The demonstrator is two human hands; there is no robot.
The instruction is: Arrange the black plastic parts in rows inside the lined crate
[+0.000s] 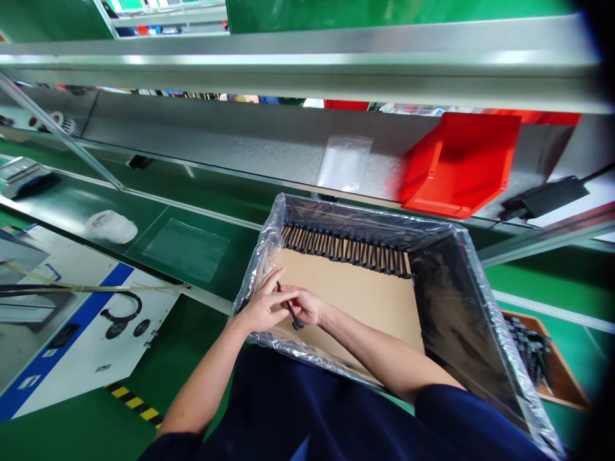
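A thin black rod-shaped part point(295, 320) with a wider knob at its lower end is held slantwise between my hands, above the near left part of a lined box point(446, 307). My right hand point(306, 306) pinches it with curled fingers. From the left, my left hand point(263, 307) has its fingers around the rod's upper stretch, partly covering it. Along the box's far wall lies a row of several similar black rods point(346, 248), side by side. Brown cardboard point(360, 294) forms the layer under them, and clear plastic film covers the box walls.
Right of the box stands a brown tray point(562, 371) holding several black parts. A red bin point(461, 163) and a clear bag point(344, 163) rest on the metal shelf behind. At left are a flat plastic bag point(186, 248), a whitish translucent bundle point(111, 226) and a white-blue machine point(96, 320).
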